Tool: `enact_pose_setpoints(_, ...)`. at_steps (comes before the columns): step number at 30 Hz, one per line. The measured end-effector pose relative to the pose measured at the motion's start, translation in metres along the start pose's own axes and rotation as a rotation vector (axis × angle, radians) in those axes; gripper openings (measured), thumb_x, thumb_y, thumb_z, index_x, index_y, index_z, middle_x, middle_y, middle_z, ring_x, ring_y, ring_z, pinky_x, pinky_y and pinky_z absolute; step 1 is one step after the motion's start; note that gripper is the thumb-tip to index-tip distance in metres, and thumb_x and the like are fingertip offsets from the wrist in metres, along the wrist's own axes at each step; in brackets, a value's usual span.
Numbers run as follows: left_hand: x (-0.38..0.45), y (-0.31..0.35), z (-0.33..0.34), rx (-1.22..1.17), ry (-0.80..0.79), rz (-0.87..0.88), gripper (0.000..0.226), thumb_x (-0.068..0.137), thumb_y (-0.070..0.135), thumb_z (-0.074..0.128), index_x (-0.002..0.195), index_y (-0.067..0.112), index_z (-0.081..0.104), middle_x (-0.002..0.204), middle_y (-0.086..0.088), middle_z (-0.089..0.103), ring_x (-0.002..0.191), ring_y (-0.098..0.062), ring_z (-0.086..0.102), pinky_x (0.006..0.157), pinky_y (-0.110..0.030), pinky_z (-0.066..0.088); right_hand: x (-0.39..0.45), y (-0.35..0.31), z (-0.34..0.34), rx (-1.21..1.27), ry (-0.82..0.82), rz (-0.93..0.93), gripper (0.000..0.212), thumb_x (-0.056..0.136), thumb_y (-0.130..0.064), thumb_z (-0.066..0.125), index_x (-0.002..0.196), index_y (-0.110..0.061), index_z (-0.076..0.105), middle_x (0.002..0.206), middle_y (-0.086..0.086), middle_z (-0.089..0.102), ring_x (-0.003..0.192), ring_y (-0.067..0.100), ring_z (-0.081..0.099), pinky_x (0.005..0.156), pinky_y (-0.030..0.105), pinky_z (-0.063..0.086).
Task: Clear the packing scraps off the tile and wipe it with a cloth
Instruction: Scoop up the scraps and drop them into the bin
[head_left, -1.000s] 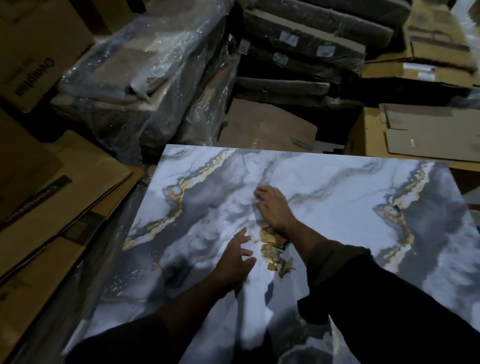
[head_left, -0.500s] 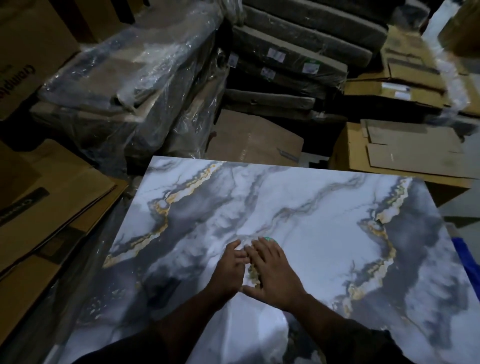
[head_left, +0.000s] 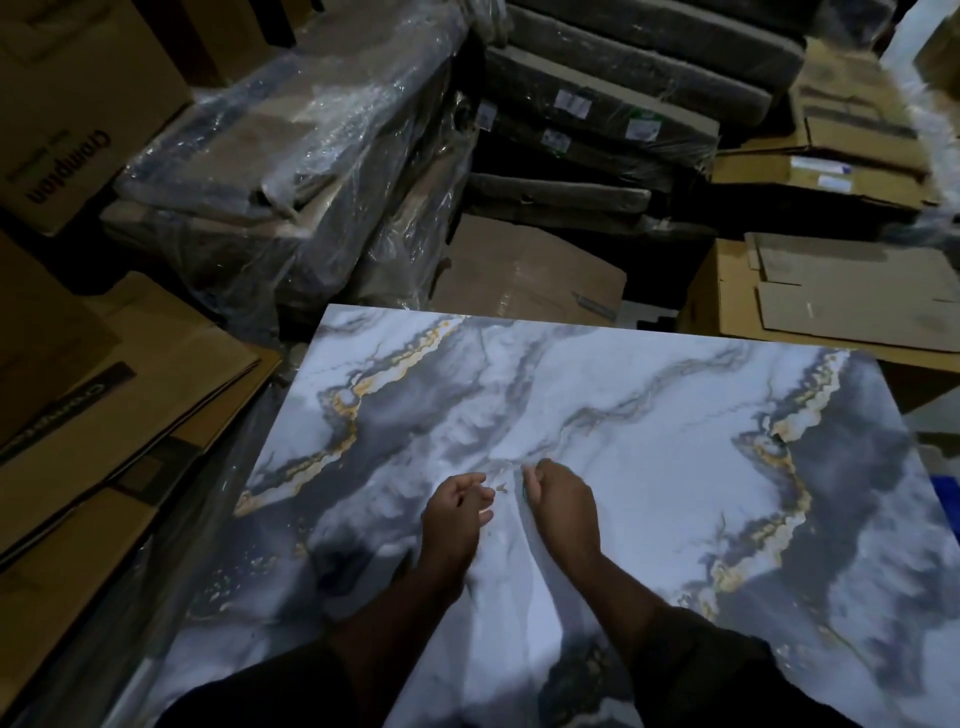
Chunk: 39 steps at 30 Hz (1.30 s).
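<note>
A large glossy tile (head_left: 649, 426) with white, grey and gold marbling lies flat in front of me. My left hand (head_left: 457, 512) and my right hand (head_left: 561, 499) sit side by side at its middle, a small gap between them. Both have their fingers curled in around brown packing scraps, which are mostly hidden inside the hands. One small brown scrap (head_left: 501, 487) shows in the gap between the fingertips. No cloth is in view.
Flattened cardboard (head_left: 104, 415) lies left of the tile. Plastic-wrapped packs (head_left: 291, 171) are stacked behind it, with dark wrapped bundles (head_left: 597, 114) further back. Cardboard boxes (head_left: 831, 291) stand at the back right. A blue object (head_left: 948, 499) peeks out at the right edge.
The loose pile of brown scraps between my hands is gone from the tile. My hands came together over it, then closed and parted slightly.
</note>
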<state>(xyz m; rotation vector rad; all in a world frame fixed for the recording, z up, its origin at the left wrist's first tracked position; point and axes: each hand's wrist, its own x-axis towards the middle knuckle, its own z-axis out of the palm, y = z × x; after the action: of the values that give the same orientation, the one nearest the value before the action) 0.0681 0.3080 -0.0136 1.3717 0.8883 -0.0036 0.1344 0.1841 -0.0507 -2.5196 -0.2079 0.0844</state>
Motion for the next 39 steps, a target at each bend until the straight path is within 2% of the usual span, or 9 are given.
enact_pose_setpoints(3,-0.005,0.009,0.014,-0.267,-0.036,-0.146,0.023,0.105,0.016,0.05,0.117,0.002,0.063,0.117,-0.018,0.067,0.11,-0.028,0.065,0.1,-0.038,0.052,0.003,-0.021,-0.012,0.64,-0.076,0.414,0.046,0.104,-0.032,0.053,0.063,-0.011,0.054,0.06,0.005,0.059,0.064,0.023,0.058,0.062,0.033,0.042)
enact_pose_setpoints(6,-0.017,0.017,0.031,-0.537,-0.24,-0.393,0.04,0.106,0.037,0.042,0.114,0.007,0.067,0.116,-0.015,0.07,0.109,-0.027,0.069,0.09,-0.036,0.056,-0.015,-0.058,-0.015,0.955,-0.075,0.515,0.039,0.104,-0.026,0.053,0.068,-0.014,0.058,0.06,0.002,0.06,0.06,0.018,0.059,0.059,0.028,0.046)
enact_pose_setpoints(9,-0.024,0.021,0.03,-0.782,-0.41,-0.529,0.033,0.104,0.043,0.035,0.097,0.022,0.059,0.092,-0.001,0.061,0.086,-0.014,0.061,0.083,-0.03,0.047,-0.038,-0.079,-0.01,0.688,0.058,0.3,0.029,0.1,-0.022,0.051,0.072,-0.018,0.058,0.073,-0.005,0.064,0.071,0.011,0.061,0.068,0.03,0.045)
enact_pose_setpoints(13,-0.028,0.023,0.014,-0.762,-0.476,-0.604,0.028,0.106,0.032,0.031,0.114,0.017,0.052,0.104,-0.006,0.055,0.1,-0.018,0.055,0.094,-0.03,0.041,-0.052,-0.068,-0.018,0.238,0.084,-0.113,0.027,0.095,-0.035,0.043,0.075,-0.021,0.055,0.081,-0.003,0.058,0.078,0.018,0.054,0.073,0.037,0.042)
enact_pose_setpoints(17,-0.029,0.019,0.003,-0.615,-0.553,-0.653,0.038,0.102,0.023,0.041,0.134,0.007,0.053,0.121,-0.012,0.058,0.122,-0.024,0.052,0.122,-0.028,0.026,-0.056,-0.05,-0.02,-0.123,0.07,-0.349,0.029,0.098,-0.037,0.041,0.077,-0.022,0.055,0.079,-0.004,0.056,0.081,0.019,0.052,0.083,0.041,0.041)
enact_pose_setpoints(23,-0.037,0.017,-0.006,-0.639,-0.453,-0.64,0.051,0.105,0.041,0.035,0.114,-0.001,0.062,0.101,-0.02,0.069,0.096,-0.029,0.067,0.092,-0.035,0.047,-0.073,-0.053,-0.009,0.034,0.07,-0.34,0.021,0.087,-0.02,0.044,0.078,-0.013,0.061,0.082,0.004,0.059,0.081,0.025,0.057,0.079,0.04,0.045)
enact_pose_setpoints(29,-0.035,0.015,-0.011,-0.759,-0.36,-0.654,0.077,0.103,0.063,0.024,0.132,0.0,0.058,0.126,-0.018,0.061,0.115,-0.029,0.055,0.113,-0.035,0.032,-0.077,-0.069,0.0,0.285,0.077,-0.164,0.028,0.095,-0.021,0.044,0.08,-0.017,0.067,0.086,-0.001,0.062,0.087,0.02,0.055,0.084,0.042,0.044)
enact_pose_setpoints(33,-0.038,0.018,-0.01,-0.76,-0.388,-0.633,0.086,0.103,0.064,0.02,0.113,-0.01,0.064,0.108,-0.025,0.068,0.105,-0.033,0.059,0.094,-0.038,0.043,-0.078,-0.076,-0.006,0.397,0.147,-0.137,0.032,0.091,-0.022,0.042,0.078,-0.014,0.071,0.084,0.0,0.065,0.085,0.021,0.058,0.082,0.042,0.041)
enact_pose_setpoints(39,-0.039,0.014,-0.011,-0.66,-0.363,-0.601,0.083,0.103,0.063,0.022,0.125,-0.009,0.058,0.114,-0.023,0.068,0.113,-0.031,0.058,0.107,-0.035,0.037,-0.081,-0.085,-0.011,0.423,0.163,-0.069,0.052,0.084,-0.024,0.031,0.116,-0.021,0.072,0.109,-0.005,0.067,0.113,0.009,0.053,0.11,0.029,0.029)
